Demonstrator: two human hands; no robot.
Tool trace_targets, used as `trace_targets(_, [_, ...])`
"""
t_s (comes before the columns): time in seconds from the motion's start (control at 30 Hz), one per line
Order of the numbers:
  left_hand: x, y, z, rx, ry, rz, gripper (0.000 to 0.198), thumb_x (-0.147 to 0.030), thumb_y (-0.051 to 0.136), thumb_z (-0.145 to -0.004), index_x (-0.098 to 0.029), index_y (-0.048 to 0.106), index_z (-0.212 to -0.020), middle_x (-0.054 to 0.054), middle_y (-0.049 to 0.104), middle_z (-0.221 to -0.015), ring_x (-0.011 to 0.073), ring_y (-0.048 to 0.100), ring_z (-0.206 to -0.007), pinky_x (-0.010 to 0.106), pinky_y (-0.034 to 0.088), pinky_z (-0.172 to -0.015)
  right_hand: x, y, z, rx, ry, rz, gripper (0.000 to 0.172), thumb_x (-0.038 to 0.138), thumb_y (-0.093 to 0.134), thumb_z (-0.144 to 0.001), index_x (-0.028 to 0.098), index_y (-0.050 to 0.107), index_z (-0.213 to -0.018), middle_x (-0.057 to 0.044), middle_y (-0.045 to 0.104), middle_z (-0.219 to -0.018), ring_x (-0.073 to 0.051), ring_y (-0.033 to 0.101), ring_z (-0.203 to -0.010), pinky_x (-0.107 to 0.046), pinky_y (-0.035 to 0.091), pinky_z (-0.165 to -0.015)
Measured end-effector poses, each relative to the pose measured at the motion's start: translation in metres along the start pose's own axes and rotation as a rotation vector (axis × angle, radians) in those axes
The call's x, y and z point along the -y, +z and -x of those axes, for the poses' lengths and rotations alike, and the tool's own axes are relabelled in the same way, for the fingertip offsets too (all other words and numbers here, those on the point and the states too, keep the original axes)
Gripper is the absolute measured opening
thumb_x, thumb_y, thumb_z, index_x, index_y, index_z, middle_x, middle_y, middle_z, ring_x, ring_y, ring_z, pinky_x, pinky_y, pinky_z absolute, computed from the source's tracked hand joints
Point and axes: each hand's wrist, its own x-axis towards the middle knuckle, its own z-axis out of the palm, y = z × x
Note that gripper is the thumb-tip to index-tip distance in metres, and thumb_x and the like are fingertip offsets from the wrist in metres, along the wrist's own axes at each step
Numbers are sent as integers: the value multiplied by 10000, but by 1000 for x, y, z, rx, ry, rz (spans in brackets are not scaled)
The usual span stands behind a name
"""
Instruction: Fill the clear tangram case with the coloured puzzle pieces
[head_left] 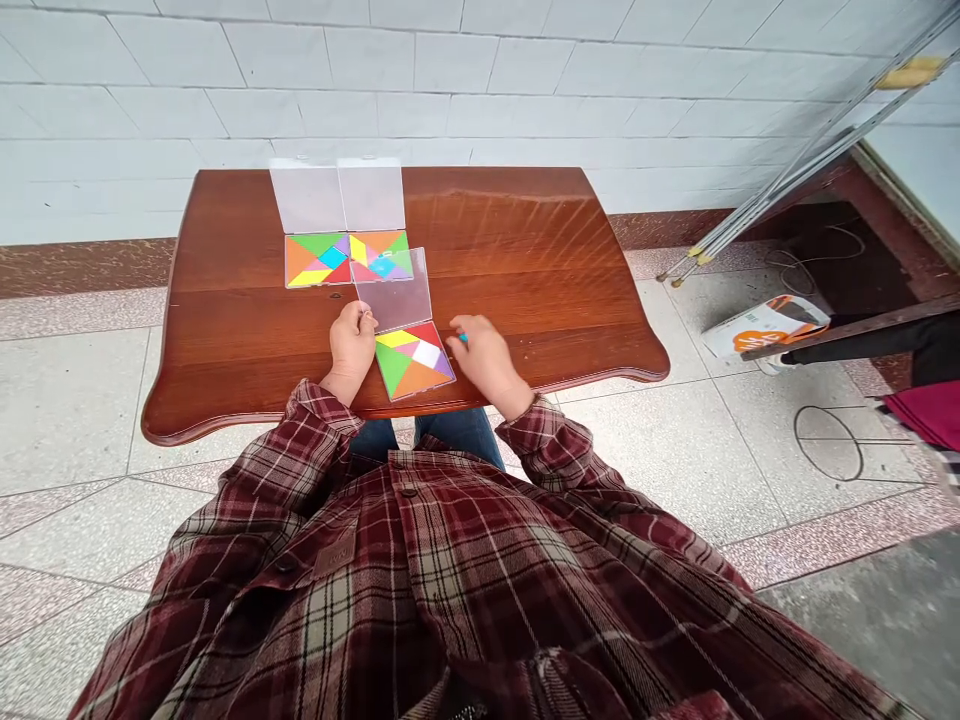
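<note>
A tangram puzzle in an open clear case point(414, 360) lies at the near edge of the brown wooden table point(540, 260), its lid point(393, 290) folded back. My left hand point(352, 342) rests at the case's left corner, fingers curled and pinching the edge of the lid. Just right of the case, my right hand point(486, 358) pinches a small blue piece point(463, 338). Two more open cases with coloured tangrams, one on the left point(318, 259) and one on the right point(380, 254), lie side by side further back.
The table stands against a white tiled wall. On the floor to the right are metal poles point(795, 170), a white and orange box point(765, 325), a wire ring point(829, 440) and dark red cloth point(930, 410).
</note>
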Motion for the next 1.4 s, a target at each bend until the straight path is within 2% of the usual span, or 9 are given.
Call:
trace_targets(0.13, [-2,-1,1,-27,21,-25,85,-172,443,-851,-207,518,-830,-12,609,-711,118,577,-679,255,442,-712,37,11,14,262,-106,-5,381,187,562,-869,141,553,-1247,-125,605,-1205,-232,581,-1081,-327,448,-903])
trace_targets(0.3, [-3,0,1,-32,13,-33,96,-148,453,-850,-211,524,-829,-19,609,-692,115,574,-666,251,445,-714,44,16,14,352,-58,66,615,226,698,-778,154,453,-1338,-144,546,-1263,-245,585,-1064,-334,453,-850])
trace_targets(0.5, [-6,1,1,-37,-11,-27,112,-127,452,-850,-206,523,-816,-20,601,-686,115,561,-651,249,442,-710,31,21,-6,354,-74,-15,227,185,711,-710,165,597,-905,-25,595,-888,-162,539,-822,-264,384,-697])
trace_targets(0.67, [-9,-1,1,-29,-17,-31,103,-136,453,-854,-201,525,-821,-21,597,-686,119,556,-651,251,438,-712,15,18,-10,352,-78,-462,146,239,646,-722,181,524,-670,51,506,-639,-96,441,-618,-239,339,-609])
trace_targets(0.83, [-8,-2,2,-9,-8,-47,106,-150,441,-854,-204,530,-830,-5,609,-713,131,580,-693,262,435,-717,-14,4,-14,91,83,-789,257,404,656,-730,196,509,-689,67,473,-564,-83,415,-540,-222,319,-538])
trace_targets(0.97, [-5,-2,1,-16,11,-40,102,-178,437,-856,-208,532,-838,3,619,-734,137,586,-716,273,439,-730,-43,-3,-15,-111,232,-862,306,446,651,-753,215,461,-691,85,425,-503,-74,372,-472,-214,297,-494])
trace_targets(1.07, [-2,-1,1,-26,19,-38,107,-188,434,-855,-211,537,-839,2,620,-729,135,580,-707,276,442,-731,-60,-3,-14,-212,294,-806,301,422,651,-763,215,448,-681,80,441,-524,-75,388,-484,-210,307,-496])
trace_targets(1.23, [-1,-1,1,-31,15,-27,98,-201,441,-852,-212,538,-843,1,622,-727,132,581,-710,270,449,-739,-68,0,-13,-221,333,-644,128,260,593,-770,204,482,-740,53,511,-629,-102,475,-570,-251,414,-606])
trace_targets(1.4, [-2,-1,1,-22,11,-18,99,-198,441,-847,-211,539,-855,-3,619,-734,128,585,-714,262,452,-744,-53,-4,-10,-332,210,-279,170,192,552,-783,172,561,-951,-72,613,-937,-180,578,-839,-339,455,-822])
